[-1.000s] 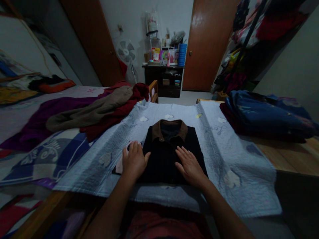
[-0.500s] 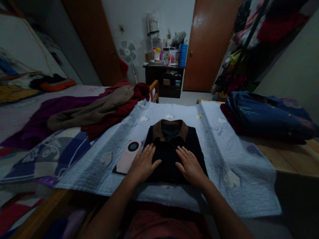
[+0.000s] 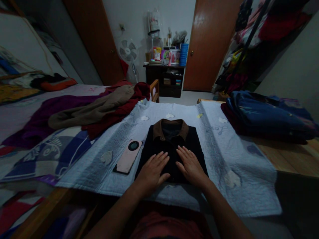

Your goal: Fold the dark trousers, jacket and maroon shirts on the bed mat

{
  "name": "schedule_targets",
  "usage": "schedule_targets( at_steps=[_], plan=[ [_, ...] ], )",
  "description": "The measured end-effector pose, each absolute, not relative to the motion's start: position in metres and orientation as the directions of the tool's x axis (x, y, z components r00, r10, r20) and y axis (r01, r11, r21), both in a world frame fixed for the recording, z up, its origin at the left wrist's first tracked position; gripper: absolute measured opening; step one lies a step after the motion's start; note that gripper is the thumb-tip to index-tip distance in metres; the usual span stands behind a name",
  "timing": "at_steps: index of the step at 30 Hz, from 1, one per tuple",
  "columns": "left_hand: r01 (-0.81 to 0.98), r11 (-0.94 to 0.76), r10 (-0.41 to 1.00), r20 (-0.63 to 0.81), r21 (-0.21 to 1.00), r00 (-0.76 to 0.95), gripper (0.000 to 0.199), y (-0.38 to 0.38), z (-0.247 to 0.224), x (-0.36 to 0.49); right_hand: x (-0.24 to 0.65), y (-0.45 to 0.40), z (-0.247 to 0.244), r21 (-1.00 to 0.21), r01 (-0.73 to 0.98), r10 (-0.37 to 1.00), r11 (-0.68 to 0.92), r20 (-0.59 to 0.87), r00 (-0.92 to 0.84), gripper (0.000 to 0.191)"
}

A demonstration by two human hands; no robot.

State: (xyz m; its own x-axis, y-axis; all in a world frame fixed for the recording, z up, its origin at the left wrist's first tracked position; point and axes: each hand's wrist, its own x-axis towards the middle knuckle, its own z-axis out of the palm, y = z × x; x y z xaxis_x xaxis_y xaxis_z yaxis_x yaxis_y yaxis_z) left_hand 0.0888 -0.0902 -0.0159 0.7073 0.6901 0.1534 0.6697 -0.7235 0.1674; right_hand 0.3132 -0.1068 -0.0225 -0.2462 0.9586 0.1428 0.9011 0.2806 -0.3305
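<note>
A dark folded shirt (image 3: pixel 171 146) with a brown collar lies flat, its collar pointing away from me. My left hand (image 3: pixel 153 172) rests on the lower left part of the shirt, fingers stretched out and thumb apart. On the lower right part lies my right hand (image 3: pixel 190 166), also palm down with fingers extended. Neither hand grips anything. A pink phone (image 3: pixel 128 157) with a round dark camera ring lies just left of the shirt. Beneath them all is a light blue quilted cover (image 3: pixel 214 156) with pale heart-like patches.
At right, folded blue clothes (image 3: pixel 266 113) sit stacked on a wooden surface (image 3: pixel 286 157). Brown, red and purple garments (image 3: pixel 99 108) lie heaped on the left. Farther off stand a white fan (image 3: pixel 128 51), a dark cabinet (image 3: pixel 163 84) and a wooden door (image 3: pixel 206 46).
My left hand has slid right and slightly toward me across the shirt, leaving the phone fully uncovered. My right hand has hardly moved.
</note>
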Motion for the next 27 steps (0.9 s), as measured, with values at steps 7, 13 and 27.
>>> schedule_targets(
  at_steps=[7,13,27],
  plan=[
    [0.783,-0.61,0.792,0.11,0.12,0.6,0.069,-0.078,-0.024,0.065,0.312,-0.107,-0.022,-0.337,0.903,0.962,0.269,0.139,-0.234,0.053],
    [0.966,-0.258,0.936,0.256,0.027,0.243,0.059,-0.061,-0.014,0.065,0.313,-0.106,-0.022,-0.33,0.904,0.961,0.272,0.137,-0.239,0.053],
    [0.781,-0.603,0.798,0.095,0.165,0.596,0.065,-0.07,-0.007,0.12,0.314,-0.106,-0.026,-0.316,0.903,0.954,0.292,0.161,-0.253,0.052]
  ],
)
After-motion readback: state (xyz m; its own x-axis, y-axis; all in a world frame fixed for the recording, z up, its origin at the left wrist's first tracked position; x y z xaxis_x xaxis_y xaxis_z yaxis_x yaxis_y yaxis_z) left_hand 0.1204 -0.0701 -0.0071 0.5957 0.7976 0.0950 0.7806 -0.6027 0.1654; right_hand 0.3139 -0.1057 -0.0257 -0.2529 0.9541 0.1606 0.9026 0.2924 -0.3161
